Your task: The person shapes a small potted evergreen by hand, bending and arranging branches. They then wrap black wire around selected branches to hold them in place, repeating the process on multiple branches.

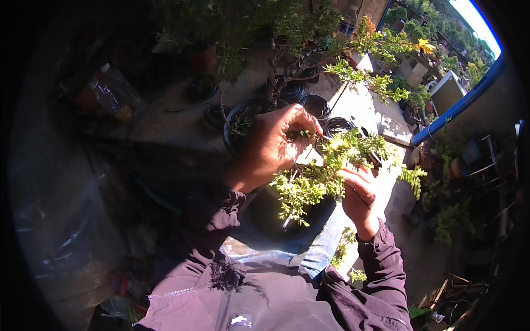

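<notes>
a: the left grip (276, 140) is drawn into a narrow pinch of thumb and forefinger on the leafy branch (301, 193), at its upper left. is there wire in it too?

b: can't tell; glare washes out the fingertips. the right grip (361, 196) is bent in at the branch's right side, tips partly lost among the leaves, so i can't say how tightly it closes.

a: and the branch itself?

b: between the two grips, over the lap, its lower sprigs hanging in front of the jeans (323, 248). whether it joins the tree beyond, i can't make out.

a: what step would you call this?

b: close finger work on the branch, i'd judge: one side pinched, the other steadied. the next move seems to call for a calm right side and a light touch from the left, since thin shoots could snap.

a: and farther out?

b: just beyond the left grip, a dark pot (226, 138), with a trunk (272, 71) rising near it. coils of dark wire (338, 124) lie right of the pot, on the surface (182, 124). a clear bottle (113, 91) is well off to the left; a blue pole (469, 105) slants at the right.
</notes>
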Demonstrator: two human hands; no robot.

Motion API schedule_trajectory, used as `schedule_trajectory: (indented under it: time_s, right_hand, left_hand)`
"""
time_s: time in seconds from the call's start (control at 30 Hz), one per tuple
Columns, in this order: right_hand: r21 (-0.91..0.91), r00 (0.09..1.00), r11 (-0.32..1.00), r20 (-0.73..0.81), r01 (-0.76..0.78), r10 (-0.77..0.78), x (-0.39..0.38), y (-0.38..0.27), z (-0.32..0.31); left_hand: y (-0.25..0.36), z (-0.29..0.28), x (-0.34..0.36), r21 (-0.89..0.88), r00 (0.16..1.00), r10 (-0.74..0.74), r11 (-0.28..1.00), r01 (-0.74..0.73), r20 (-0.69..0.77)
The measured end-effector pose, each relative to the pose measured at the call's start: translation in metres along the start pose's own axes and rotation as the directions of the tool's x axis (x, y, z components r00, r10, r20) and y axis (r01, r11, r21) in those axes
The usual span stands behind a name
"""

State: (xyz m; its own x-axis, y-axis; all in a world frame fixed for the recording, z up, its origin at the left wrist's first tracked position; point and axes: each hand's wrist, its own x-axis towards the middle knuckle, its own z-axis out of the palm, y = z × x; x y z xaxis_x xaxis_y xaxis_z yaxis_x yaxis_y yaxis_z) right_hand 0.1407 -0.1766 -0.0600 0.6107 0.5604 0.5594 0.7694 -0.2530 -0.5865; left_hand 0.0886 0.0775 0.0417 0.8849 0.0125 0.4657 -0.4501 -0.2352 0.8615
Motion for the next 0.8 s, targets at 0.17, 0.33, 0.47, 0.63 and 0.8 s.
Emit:
schedule_trajectory:
  time_s: [0.17, 0.33, 0.47, 0.63, 0.8]
  right_hand:
    - [0.670, 0.867, 0.641, 0.009, -0.375, 0.499, 0.034, 0.040, 0.014]
    - [0.736, 0.837, 0.525, 0.102, -0.427, 0.538, 0.097, 0.009, -0.024]
    - [0.676, 0.951, 0.699, 0.008, -0.234, 0.310, 0.129, -0.036, -0.053]
    - [0.070, 0.902, 0.905, 0.082, 0.419, -0.424, 0.118, -0.083, -0.084]
    - [-0.302, 0.834, 0.790, 0.342, 0.534, -0.432, 0.065, -0.094, -0.065]
  left_hand:
    - [0.003, -0.001, -0.001, 0.177, 0.996, 0.065, 0.981, -0.075, 0.065]
    - [-0.001, 0.009, -0.003, 0.291, 0.991, 0.132, 0.948, -0.129, 0.010]
    - [-0.006, 0.015, 0.003, 0.356, 0.959, 0.283, 0.896, -0.265, 0.001]
    - [-0.005, 0.015, 0.004, 0.360, 0.967, 0.251, 0.908, -0.215, -0.054]
    - [-0.004, 0.015, 0.002, 0.433, 0.939, 0.343, 0.851, -0.299, -0.025]
